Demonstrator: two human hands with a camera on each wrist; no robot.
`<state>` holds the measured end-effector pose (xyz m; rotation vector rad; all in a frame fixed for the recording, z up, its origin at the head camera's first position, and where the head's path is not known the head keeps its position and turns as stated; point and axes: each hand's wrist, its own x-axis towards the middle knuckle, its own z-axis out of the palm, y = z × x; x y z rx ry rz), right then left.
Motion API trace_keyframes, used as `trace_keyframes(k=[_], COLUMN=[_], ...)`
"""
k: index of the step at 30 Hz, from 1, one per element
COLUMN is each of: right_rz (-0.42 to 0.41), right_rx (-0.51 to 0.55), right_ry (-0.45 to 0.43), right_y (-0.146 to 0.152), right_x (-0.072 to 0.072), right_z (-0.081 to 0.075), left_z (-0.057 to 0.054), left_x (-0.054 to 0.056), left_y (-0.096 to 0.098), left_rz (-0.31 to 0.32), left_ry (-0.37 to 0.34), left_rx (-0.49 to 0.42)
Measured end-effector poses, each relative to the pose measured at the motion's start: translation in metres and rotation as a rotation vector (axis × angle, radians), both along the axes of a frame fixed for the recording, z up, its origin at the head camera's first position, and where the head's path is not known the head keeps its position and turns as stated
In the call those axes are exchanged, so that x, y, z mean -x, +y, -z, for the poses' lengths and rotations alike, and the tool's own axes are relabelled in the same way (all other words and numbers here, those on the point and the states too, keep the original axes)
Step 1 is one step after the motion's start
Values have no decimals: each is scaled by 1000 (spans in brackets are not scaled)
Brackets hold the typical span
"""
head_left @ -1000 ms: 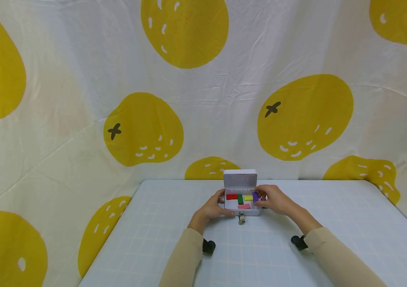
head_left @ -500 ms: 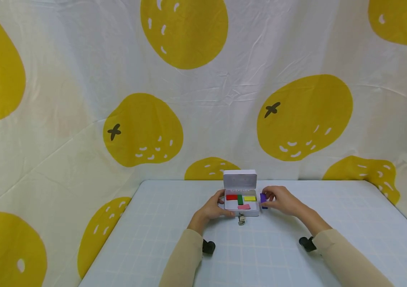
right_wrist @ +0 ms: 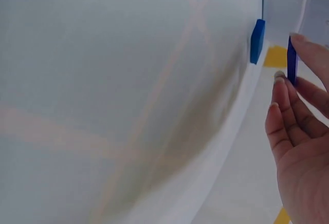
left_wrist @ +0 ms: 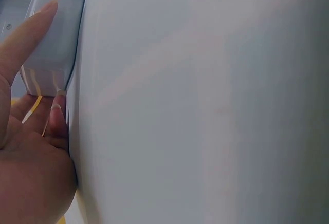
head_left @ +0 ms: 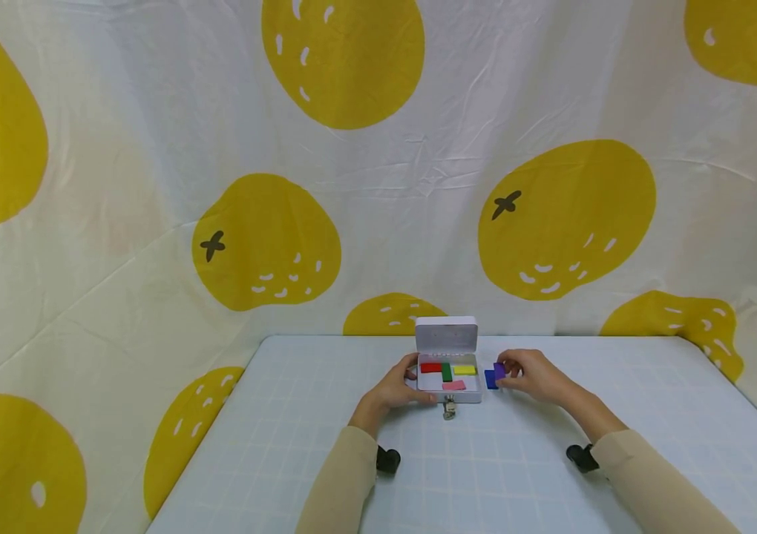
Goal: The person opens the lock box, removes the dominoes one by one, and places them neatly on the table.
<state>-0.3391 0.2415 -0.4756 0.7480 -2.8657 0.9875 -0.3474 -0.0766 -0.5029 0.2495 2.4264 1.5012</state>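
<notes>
A small white cash box [head_left: 464, 397] stands on the table with its lid raised. Inside it lie a red block [head_left: 430, 367], a green block [head_left: 446, 371], a yellow block [head_left: 464, 370] and a pink block [head_left: 454, 385]. My left hand [head_left: 396, 384] holds the box by its left end, thumb along the front and fingers at the side. To the right of the box, my right hand [head_left: 533, 375] pinches a purple block [head_left: 500, 371] between thumb and fingertips. A blue block [head_left: 490, 380] lies on the table between the box and that hand, partly overlapped by the purple one.
Keys [head_left: 449, 409] hang from the lock on the front of the box. The pale checked table [head_left: 472, 475] ends just behind the box at a white curtain [head_left: 412, 245] printed with yellow fruit.
My right hand has carried the purple block out of the box to the right, above the table, uncovering the blue block. The left hand stays on the box.
</notes>
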Motion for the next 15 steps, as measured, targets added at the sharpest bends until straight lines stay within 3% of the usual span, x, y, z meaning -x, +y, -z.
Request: trace_keyframes(k=[15], right_rz=[40], right_rx=[-16], right_ry=[-81], right_y=[13], right_x=[5], right_z=[10], left_z=[0], left_x=[-2], left_y=[0], left_rz=[5], left_ry=[11], left_rx=[7])
